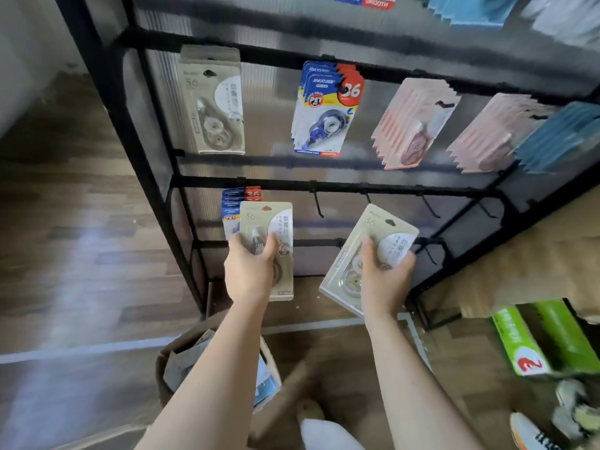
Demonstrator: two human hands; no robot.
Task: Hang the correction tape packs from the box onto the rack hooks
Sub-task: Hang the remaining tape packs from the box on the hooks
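Below and between the forearms sits the open box [168, 362], with more packs visible inside. The left hand [248, 271] grasps a beige pack [269, 222] by its lower half, fingers behind and thumb across the blister, card upright with the hang hole at the top. The right hand [384, 277] grasps a second beige pack [373, 251] the same way, tilted to the right. Just behind the left-hand pack, blue packs [238, 203] already hang on a lower-rail hook. Above and between the two hands a bare hook [317, 203] projects from the lower rail; further bare hooks [430, 206] stand up and to the right of the right hand. Farther up, the upper rail carries full hooks: beige packs [212, 102] above the left hand, blue, pink and teal rows beyond. Judged step: threading a held pack onto a bare hook. To do it well, the card should be kept low in the grip so the hole stays uncovered, squared to the hook tip, slid fully back, then released; hang one pack at a time.
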